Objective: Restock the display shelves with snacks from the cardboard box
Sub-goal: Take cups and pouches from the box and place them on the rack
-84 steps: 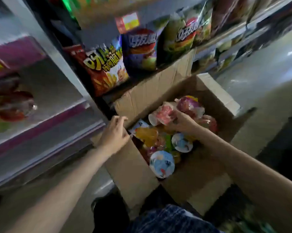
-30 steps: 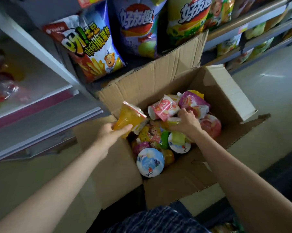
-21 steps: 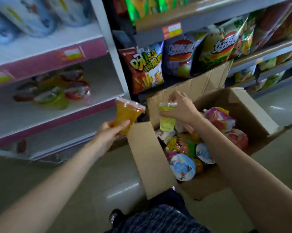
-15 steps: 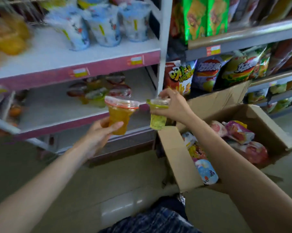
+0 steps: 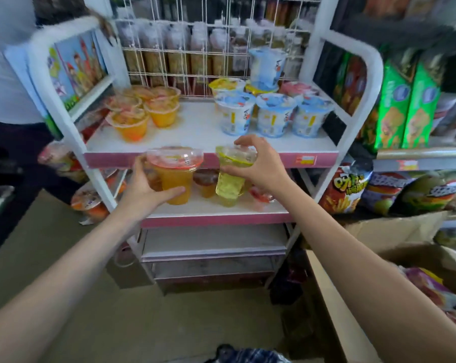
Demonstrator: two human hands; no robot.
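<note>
Head view: left hand [image 5: 145,191] wrapped around an orange jelly cup [image 5: 175,174], fingers curled behind it and thumb across its lower front; cup upright, clear lid with red rim on top. Right hand [image 5: 258,166] grips a yellow-green jelly cup [image 5: 230,179] from above, fingers curled over the lid rim, cup tilted slightly. Both cups held side by side, close but apart, in front of the pink edge of the white display rack [image 5: 323,158], level with the gap between upper and middle shelf. Upper shelf carries a cluster of orange cups [image 5: 143,111] at left and blue-and-white cups [image 5: 271,116] at right, one more stacked on top behind. Middle shelf holds a few jelly cups behind the hands, partly hidden. Cardboard box [image 5: 334,305] open at lower right, on the floor beside the rack, colourful packets just showing inside. Chip bags [image 5: 344,189] on the neighbouring shelving at right. Another person's light shirt at far left, blurred.
</note>
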